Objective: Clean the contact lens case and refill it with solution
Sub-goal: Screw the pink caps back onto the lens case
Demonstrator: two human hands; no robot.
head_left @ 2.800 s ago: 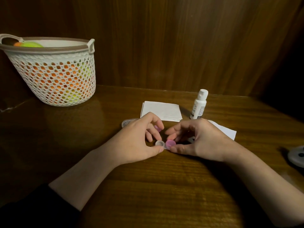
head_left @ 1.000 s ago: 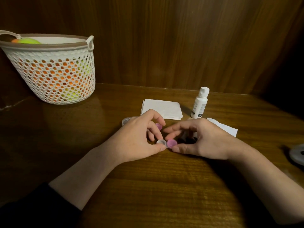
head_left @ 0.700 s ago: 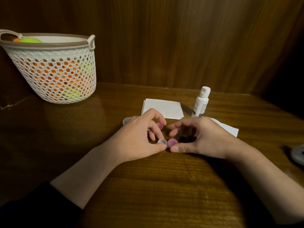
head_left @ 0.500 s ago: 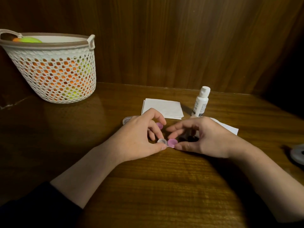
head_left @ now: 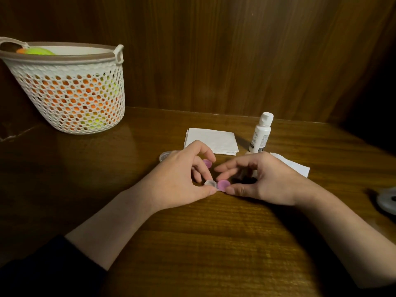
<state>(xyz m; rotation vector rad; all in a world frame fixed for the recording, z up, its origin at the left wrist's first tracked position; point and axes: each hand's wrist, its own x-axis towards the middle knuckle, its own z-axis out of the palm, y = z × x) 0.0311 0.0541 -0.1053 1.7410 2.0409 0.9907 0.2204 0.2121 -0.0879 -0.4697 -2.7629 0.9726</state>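
The contact lens case (head_left: 211, 183) lies on the wooden table between both hands, its left well uncapped and clear. My left hand (head_left: 182, 179) pinches that left end between thumb and fingers. A pink cap (head_left: 224, 185) sits on the right well, with my right hand (head_left: 263, 179) gripping it between thumb and index finger. A second pink cap (head_left: 207, 163) lies just behind my left fingers. The white solution bottle (head_left: 261, 132) stands capped behind my right hand.
A folded white tissue (head_left: 211, 140) lies behind the hands; another tissue (head_left: 293, 166) pokes out beyond my right hand. A clear plastic item (head_left: 165, 155) shows behind my left hand. A white mesh basket (head_left: 68, 86) stands far left. A grey round object (head_left: 387, 199) sits at the right edge.
My right thumb and index finger have shifted slightly around the pink cap on the right well. My left hand and the case have stayed in place.
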